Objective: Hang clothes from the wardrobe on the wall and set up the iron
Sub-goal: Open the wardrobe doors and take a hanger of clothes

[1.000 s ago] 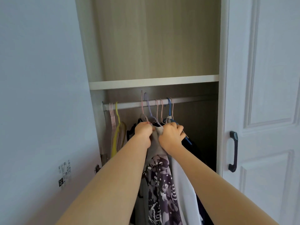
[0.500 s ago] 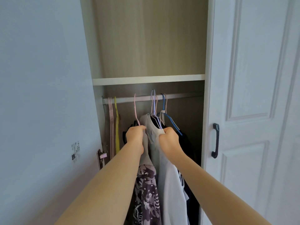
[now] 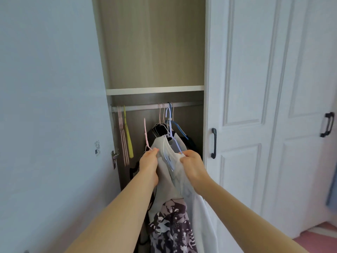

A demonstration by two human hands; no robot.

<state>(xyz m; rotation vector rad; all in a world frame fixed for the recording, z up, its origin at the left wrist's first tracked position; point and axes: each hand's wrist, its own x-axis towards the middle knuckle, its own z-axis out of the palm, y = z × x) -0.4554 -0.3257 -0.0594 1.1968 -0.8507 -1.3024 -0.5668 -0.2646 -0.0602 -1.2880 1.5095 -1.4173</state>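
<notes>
- White sheer garment [image 3: 164, 179] on the thin lilac hanger [image 3: 170, 123]: where is it?
- Before the open wardrobe, under its metal rod [image 3: 138, 107]. The right hand [image 3: 193, 167] clutches its shoulder; the left hand [image 3: 148, 165] pinches a thin pink hanger [image 3: 145, 132], its hook hanging clear below the rod.

The single wide-angle camera, worn on the person's head, is looking forward into the open white panelled wardrobe [image 3: 237, 70], sitting close before its silver hanging rail [image 3: 142, 107].
</notes>
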